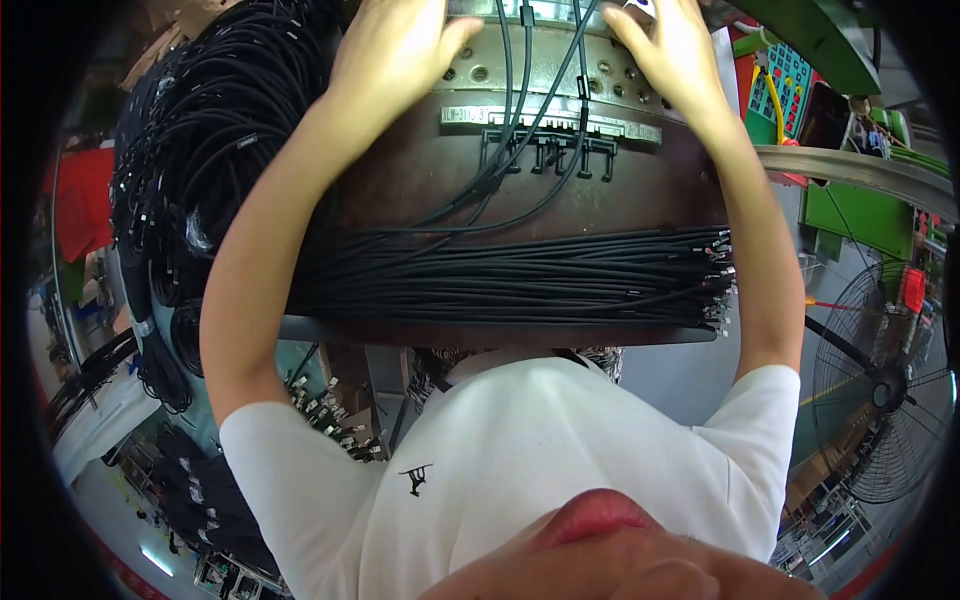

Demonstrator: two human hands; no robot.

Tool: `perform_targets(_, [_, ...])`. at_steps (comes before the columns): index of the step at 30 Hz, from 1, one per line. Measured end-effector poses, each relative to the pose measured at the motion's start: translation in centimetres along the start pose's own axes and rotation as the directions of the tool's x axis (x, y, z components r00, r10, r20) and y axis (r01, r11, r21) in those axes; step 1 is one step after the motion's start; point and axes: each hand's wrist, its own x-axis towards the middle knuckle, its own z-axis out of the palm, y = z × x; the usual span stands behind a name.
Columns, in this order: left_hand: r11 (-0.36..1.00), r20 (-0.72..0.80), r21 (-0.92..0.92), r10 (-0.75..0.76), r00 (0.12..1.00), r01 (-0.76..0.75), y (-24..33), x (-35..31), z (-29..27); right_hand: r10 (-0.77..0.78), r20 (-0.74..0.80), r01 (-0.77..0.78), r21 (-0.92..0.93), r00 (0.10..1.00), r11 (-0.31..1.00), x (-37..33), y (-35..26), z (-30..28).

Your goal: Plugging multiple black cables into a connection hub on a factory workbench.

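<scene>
Both hands reach over a metal mould plate [480, 72] at the far edge of the view. My left hand [408, 38] is on its left side, thumb stretched out over the metal and apart from the cables; its other fingers are cut off by the top edge. On the right side, my right hand [668, 38] has its thumb spread toward the cables, its fingertips also out of view. Nothing shows held in either hand. Several black cables [508, 70] run between the hands across the plate and over a black moulded strip [550, 148] with short prongs.
A row of black cables [500, 280] with metal ends lies along the near table edge. A large heap of coiled black cables [220, 130] is at the left. To the right are a green control panel [790, 85], a curved metal rail [860, 165] and a fan [880, 390].
</scene>
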Motion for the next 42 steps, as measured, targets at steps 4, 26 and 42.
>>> perform_targets(4, [0.078,0.7,-0.712,0.158,0.696,0.698,2.7,-11.8,-10.0,0.095,0.069,-0.109,0.238,0.993,0.965,-14.0,0.0,-12.0])
perform_targets(26, [0.863,0.585,-0.108,-0.346,0.734,0.493,3.4,-31.3,-4.3,0.525,0.336,-0.515,-0.126,0.782,0.848,-40.2,-1.7,-8.6])
perform_targets(42, [0.908,0.855,-0.246,0.039,0.517,0.339,8.5,-24.0,-11.2,0.34,0.938,-0.498,-0.266,0.061,0.825,-21.0,-8.0,-16.6])
